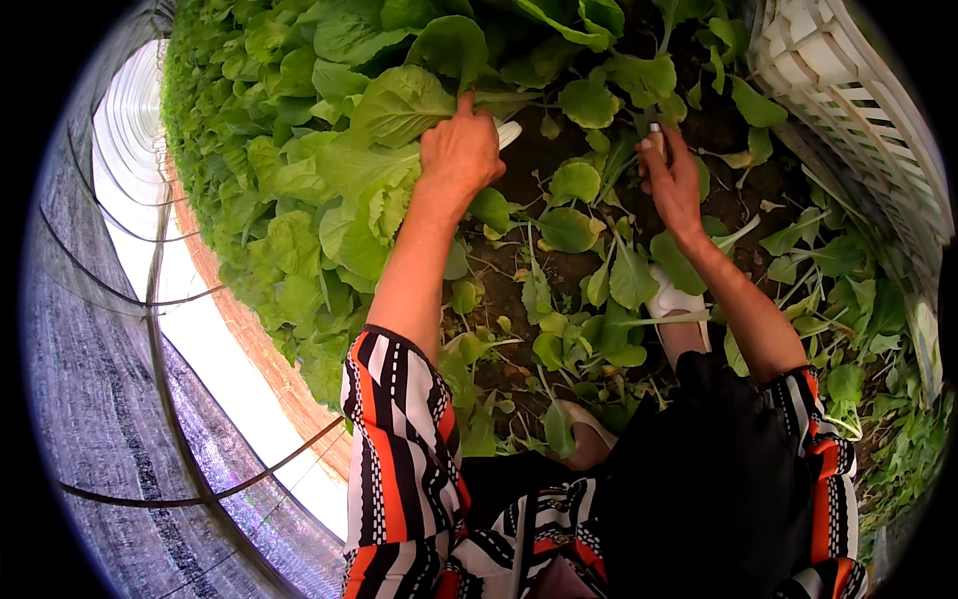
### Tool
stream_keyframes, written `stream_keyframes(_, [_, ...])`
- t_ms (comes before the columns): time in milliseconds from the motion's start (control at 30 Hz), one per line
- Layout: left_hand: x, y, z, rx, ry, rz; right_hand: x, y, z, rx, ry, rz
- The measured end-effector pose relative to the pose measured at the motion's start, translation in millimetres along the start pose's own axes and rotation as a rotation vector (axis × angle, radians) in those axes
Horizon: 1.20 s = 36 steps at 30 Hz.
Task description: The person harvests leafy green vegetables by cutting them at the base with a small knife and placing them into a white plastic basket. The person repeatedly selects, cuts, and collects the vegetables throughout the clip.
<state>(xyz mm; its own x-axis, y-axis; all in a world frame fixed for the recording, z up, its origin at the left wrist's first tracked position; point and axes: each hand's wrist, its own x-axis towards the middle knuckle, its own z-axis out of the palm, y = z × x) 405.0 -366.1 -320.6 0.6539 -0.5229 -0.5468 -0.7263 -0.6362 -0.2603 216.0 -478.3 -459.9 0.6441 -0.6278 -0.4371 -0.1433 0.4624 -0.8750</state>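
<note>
My left hand is closed around a leafy green vegetable head, whose pale cut-looking stem end shows beside my knuckles. Its broad leaves spread to the left of my wrist, against the standing crop. To the right, over the soil, my right hand grips the light handle of a knife with a metal collar. The blade points away from me and is mostly hidden by leaves. My fingertips on the left are partly out of sight.
Dense leafy greens fill the left and far side. Loose leaves lie on dark soil around my shoes. A white plastic crate stands at the far right. Greenhouse hoops and netting curve along the left.
</note>
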Motion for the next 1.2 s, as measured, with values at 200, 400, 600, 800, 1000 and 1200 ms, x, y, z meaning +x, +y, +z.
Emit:
stream_keyframes(200, [-10,-17,39,-0.094,0.146,0.086,-68,-2,0,-0.344,-0.391,-0.505])
stream_keyframes(400, [-20,-19,48,-0.144,0.2,0.124,-23,-1,39,-0.459,-0.313,-0.306])
stream_keyframes(600, [-19,-26,45,-0.213,0.205,0.14,33,18,42,-0.475,-0.284,-0.152])
stream_keyframes(800, [-18,-39,53,-0.24,0.167,0.101,24,9,44,-0.561,-0.27,-0.275])
stream_keyframes(1000, [-13,-42,54,-0.252,0.132,0.098,36,18,44,-0.634,-0.268,-0.439])
stream_keyframes(1200, [-16,-50,56,-0.284,0.097,0.078,18,9,45,-0.6,-0.278,-0.334])
